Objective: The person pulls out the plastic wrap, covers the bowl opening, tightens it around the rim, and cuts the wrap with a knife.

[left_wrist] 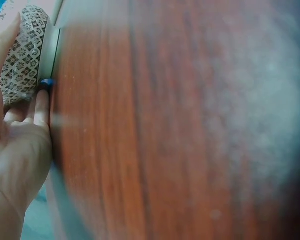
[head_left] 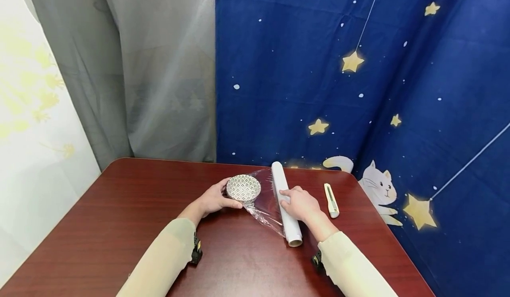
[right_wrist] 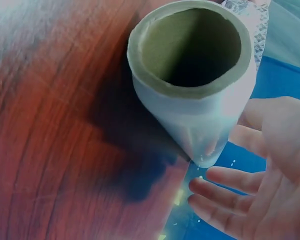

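Note:
A round bowl (head_left: 243, 188) with a dark lattice pattern stands on the table toward the back. My left hand (head_left: 213, 199) grips its left side, thumb at the front and fingers behind; the left wrist view shows the patterned side wall (left_wrist: 24, 60) between them. Clear cling film (head_left: 266, 202) stretches from the bowl to a white roll (head_left: 292, 228) at its right, crinkled along the near edge. On the roll's right side, my right hand (head_left: 303, 205) touches it with extended fingers. The right wrist view shows the roll's hollow core (right_wrist: 192, 47) and the other fingers loose beside it.
To the right of the roll lies a pale yellow utility knife (head_left: 331, 200). The dark red wooden table (head_left: 99, 226) ends at the back against a grey curtain (head_left: 171, 75) and a blue starry curtain (head_left: 279, 75).

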`<state>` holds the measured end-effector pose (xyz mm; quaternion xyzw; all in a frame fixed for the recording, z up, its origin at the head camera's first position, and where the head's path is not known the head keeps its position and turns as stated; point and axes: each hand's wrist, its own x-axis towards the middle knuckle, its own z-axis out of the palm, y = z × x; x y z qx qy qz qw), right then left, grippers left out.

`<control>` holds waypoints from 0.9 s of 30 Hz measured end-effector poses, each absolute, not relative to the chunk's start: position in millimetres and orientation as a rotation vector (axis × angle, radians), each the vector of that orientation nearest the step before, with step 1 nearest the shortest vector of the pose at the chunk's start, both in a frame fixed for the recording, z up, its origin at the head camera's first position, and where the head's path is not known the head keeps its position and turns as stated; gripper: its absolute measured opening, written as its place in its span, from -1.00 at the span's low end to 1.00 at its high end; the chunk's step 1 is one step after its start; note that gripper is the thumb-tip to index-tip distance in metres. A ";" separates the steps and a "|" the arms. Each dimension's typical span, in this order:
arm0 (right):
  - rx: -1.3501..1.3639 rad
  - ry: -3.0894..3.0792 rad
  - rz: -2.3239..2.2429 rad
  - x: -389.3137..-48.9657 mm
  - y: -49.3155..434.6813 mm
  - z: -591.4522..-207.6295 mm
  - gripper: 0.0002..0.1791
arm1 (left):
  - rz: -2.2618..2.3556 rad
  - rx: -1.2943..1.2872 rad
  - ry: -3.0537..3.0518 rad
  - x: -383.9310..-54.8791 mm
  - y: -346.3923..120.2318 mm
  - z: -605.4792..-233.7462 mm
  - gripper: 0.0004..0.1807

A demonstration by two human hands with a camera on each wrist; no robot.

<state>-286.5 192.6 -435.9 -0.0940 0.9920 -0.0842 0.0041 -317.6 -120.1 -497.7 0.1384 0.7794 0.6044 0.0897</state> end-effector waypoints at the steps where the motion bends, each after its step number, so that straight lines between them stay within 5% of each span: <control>1: -0.288 3.116 -0.268 -286.2 193.0 -435.4 -0.49 | 1.799 0.414 2.317 -317.2 -119.8 -497.8 0.14; 27: -0.198 3.096 -0.318 -296.0 220.2 -434.1 -0.56 | 1.804 0.408 2.312 -319.2 -120.1 -499.5 0.14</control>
